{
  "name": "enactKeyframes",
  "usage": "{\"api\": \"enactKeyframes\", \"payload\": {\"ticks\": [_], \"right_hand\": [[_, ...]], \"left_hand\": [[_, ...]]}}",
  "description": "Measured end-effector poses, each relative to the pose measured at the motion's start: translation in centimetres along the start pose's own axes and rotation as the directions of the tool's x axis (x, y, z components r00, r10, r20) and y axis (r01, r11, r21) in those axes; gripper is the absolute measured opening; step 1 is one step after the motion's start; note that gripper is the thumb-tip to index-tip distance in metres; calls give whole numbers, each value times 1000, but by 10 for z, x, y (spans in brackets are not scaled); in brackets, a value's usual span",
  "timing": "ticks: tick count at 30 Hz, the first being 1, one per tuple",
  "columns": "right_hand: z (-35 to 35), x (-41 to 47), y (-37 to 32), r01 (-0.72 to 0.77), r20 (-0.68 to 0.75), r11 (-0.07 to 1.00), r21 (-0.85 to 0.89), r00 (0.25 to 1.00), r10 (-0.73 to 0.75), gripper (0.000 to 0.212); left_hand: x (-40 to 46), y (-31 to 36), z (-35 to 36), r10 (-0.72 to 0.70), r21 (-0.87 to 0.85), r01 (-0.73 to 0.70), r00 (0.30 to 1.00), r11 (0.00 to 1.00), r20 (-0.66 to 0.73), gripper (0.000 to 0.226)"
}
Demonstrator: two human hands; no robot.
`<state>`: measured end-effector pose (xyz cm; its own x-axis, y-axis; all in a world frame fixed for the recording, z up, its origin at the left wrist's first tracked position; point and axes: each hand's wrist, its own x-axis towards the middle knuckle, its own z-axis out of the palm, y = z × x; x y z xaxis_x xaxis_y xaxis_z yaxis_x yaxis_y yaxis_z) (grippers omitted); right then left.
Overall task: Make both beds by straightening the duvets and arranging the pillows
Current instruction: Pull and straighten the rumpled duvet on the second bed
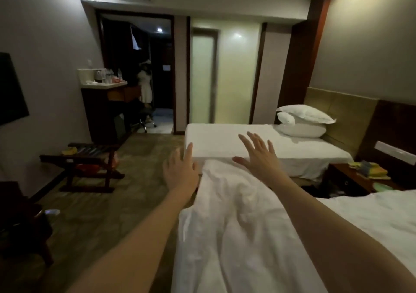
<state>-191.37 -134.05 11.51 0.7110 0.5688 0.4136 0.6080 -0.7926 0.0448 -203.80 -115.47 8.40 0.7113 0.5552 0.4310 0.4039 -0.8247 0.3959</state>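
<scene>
From my feed, the rumpled white duvet (pixel 236 236) fills the near ground, heaped in a ridge that runs away from me between both outstretched forearms, on the near bed (pixel 382 220). My left hand (pixel 180 171) reaches out just off the duvet's left edge, fingers straight and spread, gripping nothing; whether its palm touches the cloth I cannot tell. My right hand (pixel 258 155) is spread wide as well, hovering over or resting on the far tip of the duvet ridge, thumb out to the left, holding nothing. Beyond the fingertips lies the far bed (pixel 225 141), its white cover flat and smooth. At its head, two white pillows (pixel 304 121) are stacked against the padded headboard (pixel 342 117). Right of the beds stands a dark nightstand (pixel 351 177) with coloured items on top. Off left, a luggage rack (pixel 85 166) sits on the carpet.
</scene>
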Motion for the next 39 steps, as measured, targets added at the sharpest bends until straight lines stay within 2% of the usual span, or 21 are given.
{"api": "enactKeyframes", "payload": {"ticks": [3,8,16,22,30,39], "right_hand": [[23,-8,-8,-38,83,999,-18,996,39,74],[39,-27,-52,-121,191,992,-31,974,125,73],[30,-50,-142,-311,127,950,-23,942,311,71],[29,-40,-197,-347,123,938,-24,930,347,71],[66,-10,-199,-405,136,914,-33,904,406,70],[139,107,-142,-469,137,882,-43,872,471,70]], "left_hand": [[-6,-10,18,59,-13,-58,994,998,89,56],[-2,-28,29,135,-78,-125,981,989,143,55],[4,-106,-2,296,-148,-268,929,952,223,52],[23,-153,-16,367,-123,-346,886,930,283,54],[76,-166,10,448,-202,-402,839,893,310,55],[209,-146,86,569,-182,-543,735,820,369,54]]}}
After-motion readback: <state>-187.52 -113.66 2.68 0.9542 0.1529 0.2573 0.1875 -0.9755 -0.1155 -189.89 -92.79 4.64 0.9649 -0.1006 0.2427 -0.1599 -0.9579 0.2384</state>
